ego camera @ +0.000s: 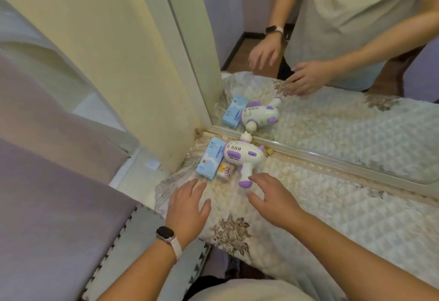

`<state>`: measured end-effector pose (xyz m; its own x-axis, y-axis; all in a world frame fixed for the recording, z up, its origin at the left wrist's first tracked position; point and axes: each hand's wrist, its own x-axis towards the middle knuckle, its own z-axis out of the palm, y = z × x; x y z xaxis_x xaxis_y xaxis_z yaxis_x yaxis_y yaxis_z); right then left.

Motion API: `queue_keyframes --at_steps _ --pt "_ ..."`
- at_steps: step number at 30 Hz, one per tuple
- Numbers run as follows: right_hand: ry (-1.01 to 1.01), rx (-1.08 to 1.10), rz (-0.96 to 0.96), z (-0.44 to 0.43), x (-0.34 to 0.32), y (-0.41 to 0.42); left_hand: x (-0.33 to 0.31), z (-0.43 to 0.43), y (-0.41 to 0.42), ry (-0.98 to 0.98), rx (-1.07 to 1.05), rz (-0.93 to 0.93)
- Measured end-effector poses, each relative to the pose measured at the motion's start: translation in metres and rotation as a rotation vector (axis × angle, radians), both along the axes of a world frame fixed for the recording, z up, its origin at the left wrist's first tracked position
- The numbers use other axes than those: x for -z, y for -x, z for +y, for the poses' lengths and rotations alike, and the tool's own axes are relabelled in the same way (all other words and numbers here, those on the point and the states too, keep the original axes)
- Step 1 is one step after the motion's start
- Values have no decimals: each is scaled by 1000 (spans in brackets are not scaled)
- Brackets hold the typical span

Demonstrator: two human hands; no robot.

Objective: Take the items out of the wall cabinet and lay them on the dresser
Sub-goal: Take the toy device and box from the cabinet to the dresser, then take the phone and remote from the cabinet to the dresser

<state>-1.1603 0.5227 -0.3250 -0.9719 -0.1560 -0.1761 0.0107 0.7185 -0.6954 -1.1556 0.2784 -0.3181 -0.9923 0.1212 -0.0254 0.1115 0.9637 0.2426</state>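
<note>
Bare cloth (344, 205) rightward; toy (244, 155), blue box (210, 158) by mirror (332, 115).

Left hand (187, 208): palm down, fingers (198, 188) straight and spread, holding nothing. Right hand (270, 198): palm down, fingers loosely bent, thumb apart, also holding nothing. Forearms (142, 270) bare, extended forward from the lower edge and converging; hands side by side, near, not touching.
</note>
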Motion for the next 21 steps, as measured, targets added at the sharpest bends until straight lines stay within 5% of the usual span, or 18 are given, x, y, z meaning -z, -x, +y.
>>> queue_keyframes --at_steps 10,21 --pt "-215 -545 389 -36 -26 -31 -24 -7 -110 111 -123 24" --pt "-249 -909 533 -141 -54 -100 -52 -76 -235 105 -420 163"
